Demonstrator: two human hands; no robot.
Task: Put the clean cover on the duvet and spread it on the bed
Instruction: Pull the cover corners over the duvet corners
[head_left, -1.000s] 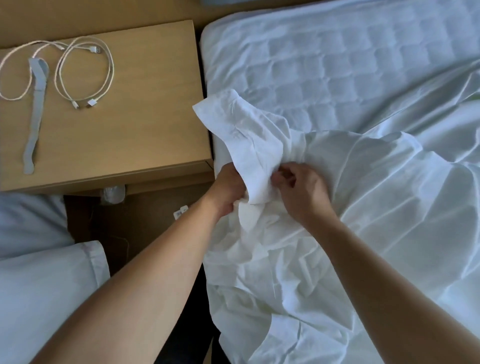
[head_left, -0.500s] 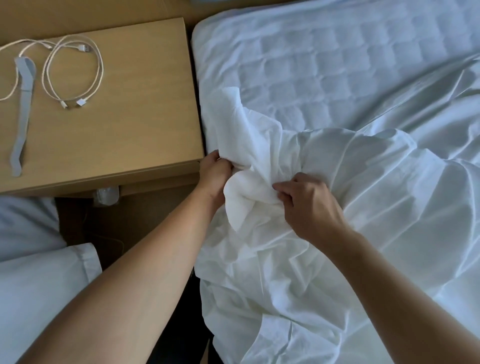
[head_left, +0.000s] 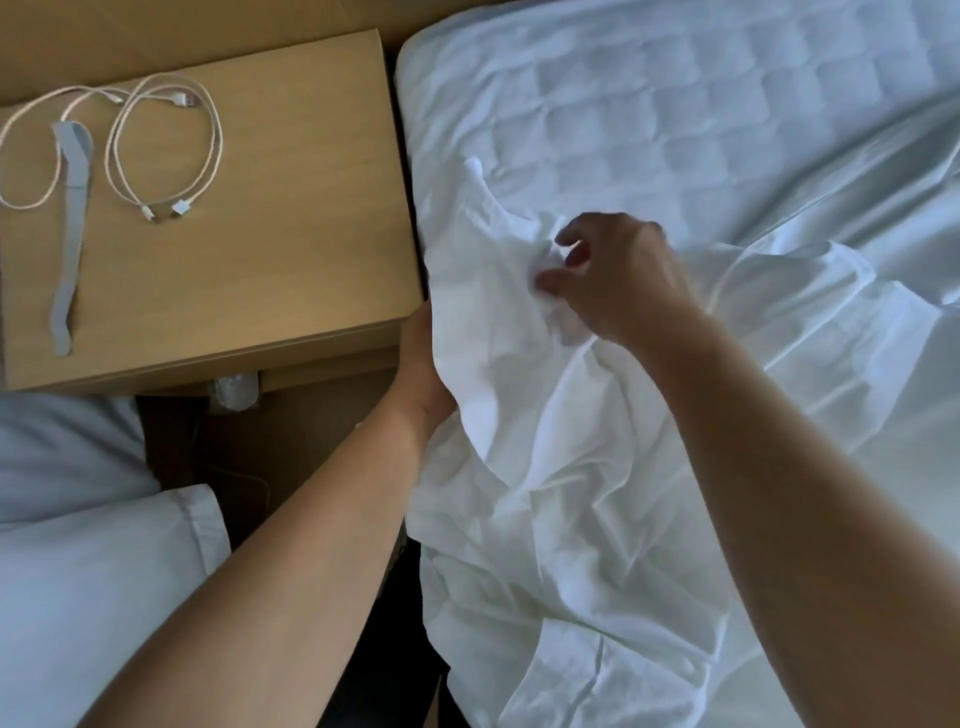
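Note:
A crumpled white duvet cover (head_left: 571, 493) lies over the left side of the bed (head_left: 675, 104), whose quilted mattress pad is bare at the top. One corner of the cover (head_left: 475, 169) points toward the head of the bed. My left hand (head_left: 421, 364) is at the bed's left edge, its fingers hidden under the cover's fabric. My right hand (head_left: 613, 275) rests on top of the cover near that corner, thumb and fingers pinching a small fold of cloth. I cannot tell the duvet apart from the cover.
A wooden nightstand (head_left: 291, 234) stands against the bed's left side, with white coiled cables (head_left: 161, 150) and a grey strap (head_left: 70, 234) on it. A second bed with white linen (head_left: 78, 571) fills the lower left. A narrow dark gap of floor runs between the beds.
The raised corner of the cover has been laid flat toward the head of the bed. My right hand moved up onto it; my left hand slid under the fabric at the edge.

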